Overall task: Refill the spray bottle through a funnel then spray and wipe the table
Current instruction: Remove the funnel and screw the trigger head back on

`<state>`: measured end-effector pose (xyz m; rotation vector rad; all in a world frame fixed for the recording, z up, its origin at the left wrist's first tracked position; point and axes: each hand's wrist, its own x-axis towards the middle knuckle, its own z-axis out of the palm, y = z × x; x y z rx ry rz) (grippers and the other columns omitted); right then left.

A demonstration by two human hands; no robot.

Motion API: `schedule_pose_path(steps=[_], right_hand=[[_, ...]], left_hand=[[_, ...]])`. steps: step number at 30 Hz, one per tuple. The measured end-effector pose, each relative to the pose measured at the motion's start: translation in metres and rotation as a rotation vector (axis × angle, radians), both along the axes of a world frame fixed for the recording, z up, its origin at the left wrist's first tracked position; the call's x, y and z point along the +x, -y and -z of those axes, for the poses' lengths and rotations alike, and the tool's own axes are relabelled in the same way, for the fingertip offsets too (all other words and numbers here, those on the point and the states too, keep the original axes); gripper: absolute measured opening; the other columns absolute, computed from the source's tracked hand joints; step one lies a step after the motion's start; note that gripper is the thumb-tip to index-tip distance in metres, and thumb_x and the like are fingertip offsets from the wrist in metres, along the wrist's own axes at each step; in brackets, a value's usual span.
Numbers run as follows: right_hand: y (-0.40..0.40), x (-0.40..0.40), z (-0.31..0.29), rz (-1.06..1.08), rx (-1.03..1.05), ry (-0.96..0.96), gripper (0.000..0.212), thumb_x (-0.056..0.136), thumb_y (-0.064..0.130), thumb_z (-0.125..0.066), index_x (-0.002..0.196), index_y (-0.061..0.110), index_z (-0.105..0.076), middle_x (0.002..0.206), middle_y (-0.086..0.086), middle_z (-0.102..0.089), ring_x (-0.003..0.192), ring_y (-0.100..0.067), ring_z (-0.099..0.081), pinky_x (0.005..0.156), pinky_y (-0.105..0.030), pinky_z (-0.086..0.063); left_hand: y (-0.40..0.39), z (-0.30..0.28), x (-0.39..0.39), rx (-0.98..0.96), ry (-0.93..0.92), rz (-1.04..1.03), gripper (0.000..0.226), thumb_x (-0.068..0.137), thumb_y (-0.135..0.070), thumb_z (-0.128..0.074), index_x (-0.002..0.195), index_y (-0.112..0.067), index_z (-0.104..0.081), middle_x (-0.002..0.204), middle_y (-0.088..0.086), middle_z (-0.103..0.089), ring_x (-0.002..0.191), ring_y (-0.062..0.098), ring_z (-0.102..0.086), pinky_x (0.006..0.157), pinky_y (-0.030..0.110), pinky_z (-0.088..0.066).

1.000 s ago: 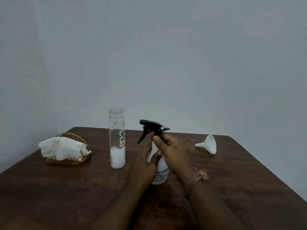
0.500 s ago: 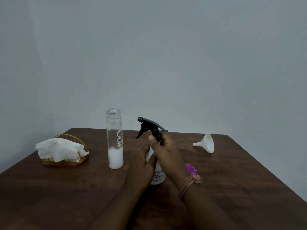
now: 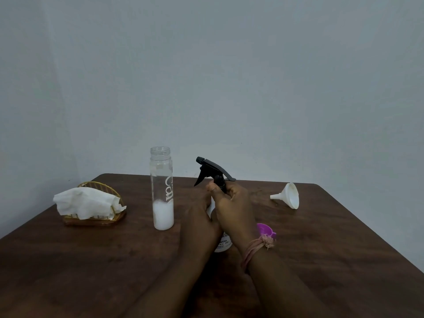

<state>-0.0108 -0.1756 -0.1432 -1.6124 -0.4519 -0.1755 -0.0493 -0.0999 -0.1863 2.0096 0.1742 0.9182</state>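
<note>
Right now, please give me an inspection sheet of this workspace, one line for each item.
Surface: dark wooden table, bare wood in front.
Job's things: spray bottle upright, black trigger head on; clear bottle uncapped, white liquid at bottom; white funnel on its side; tissues in gold holder.
Clutter: purple object behind right wrist, partly hidden.
Grippers: left hand holds the bottle's body; right hand grips its neck.
Cables: nothing seen.
Surroundings: plain grey wall.

Head view, forward-down, close over table [image 3: 344, 249].
</note>
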Motion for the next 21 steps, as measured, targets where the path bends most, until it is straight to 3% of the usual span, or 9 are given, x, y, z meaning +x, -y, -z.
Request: schedule_pose_path(steps=[4,7,10,12,14,17,21], right_hand=[[-0.007,-0.003,-0.001,0.121,-0.066,0.016,0.029,0.091,0.037,-0.069,0.064,0.028,-0.065,0.057,0.019,-0.067,0.066,0.007,-0.063,0.099,-0.044,-0.049],[-0.01,-0.002,0.001,0.198,-0.119,0.054,0.025,0.087,0.05,-0.064,0.069,0.033,-0.063,0.066,0.014,-0.068,0.08,-0.003,-0.065,0.106,-0.049,-0.04],[-0.007,0.001,0.004,0.099,-0.11,0.01,0.038,0.078,0.069,-0.054,0.09,0.035,-0.068,0.083,0.015,-0.07,0.092,-0.008,-0.066,0.102,-0.05,-0.047],[-0.004,0.001,0.009,0.052,-0.177,0.034,0.044,0.078,0.072,-0.055,0.102,0.036,-0.064,0.09,0.014,-0.069,0.094,-0.007,-0.066,0.098,-0.048,-0.05],[0.0,-0.002,0.011,0.051,-0.19,0.068,0.034,0.083,0.059,-0.065,0.105,0.033,-0.063,0.093,0.013,-0.069,0.09,-0.004,-0.066,0.087,-0.04,-0.056],[0.007,0.001,0.009,0.046,-0.133,0.06,0.011,0.09,0.03,-0.073,0.099,0.026,-0.068,0.088,0.012,-0.071,0.081,0.002,-0.066,0.069,-0.018,-0.05],[0.02,0.024,-0.002,0.039,-0.168,0.046,0.006,0.09,0.02,-0.074,0.096,0.02,-0.072,0.091,0.001,-0.073,0.083,-0.009,-0.069,0.067,-0.02,-0.052]], left_hand=[[-0.002,0.002,0.002,0.066,-0.011,-0.07,0.015,0.092,-0.018,-0.056,0.08,-0.021,-0.064,0.066,-0.009,-0.062,0.066,0.013,-0.064,0.062,0.037,-0.051],[-0.001,0.002,0.003,0.202,-0.084,-0.117,0.013,0.083,-0.03,-0.046,0.07,-0.033,-0.048,0.064,-0.012,-0.056,0.072,0.021,-0.065,0.072,0.044,-0.052],[-0.002,0.008,0.005,0.069,-0.007,-0.045,0.017,0.087,-0.032,-0.051,0.092,-0.028,-0.066,0.08,-0.008,-0.072,0.078,0.011,-0.069,0.073,0.04,-0.052],[-0.001,0.009,0.004,-0.051,0.013,0.037,0.017,0.094,-0.028,-0.055,0.104,-0.027,-0.068,0.084,-0.008,-0.073,0.08,0.006,-0.069,0.07,0.033,-0.052],[-0.001,0.008,0.002,-0.129,0.005,0.078,0.014,0.099,-0.025,-0.054,0.104,-0.023,-0.067,0.086,-0.006,-0.073,0.082,0.008,-0.07,0.067,0.028,-0.051],[-0.002,0.009,-0.001,-0.192,-0.099,0.14,0.031,0.097,-0.03,-0.059,0.128,-0.031,-0.057,0.117,-0.014,-0.065,0.103,0.001,-0.063,0.086,0.028,-0.052],[-0.007,0.01,0.0,-0.141,-0.045,0.117,0.052,0.09,-0.032,-0.062,0.14,-0.038,-0.05,0.14,-0.018,-0.053,0.13,0.002,-0.048,0.106,0.033,-0.045]])
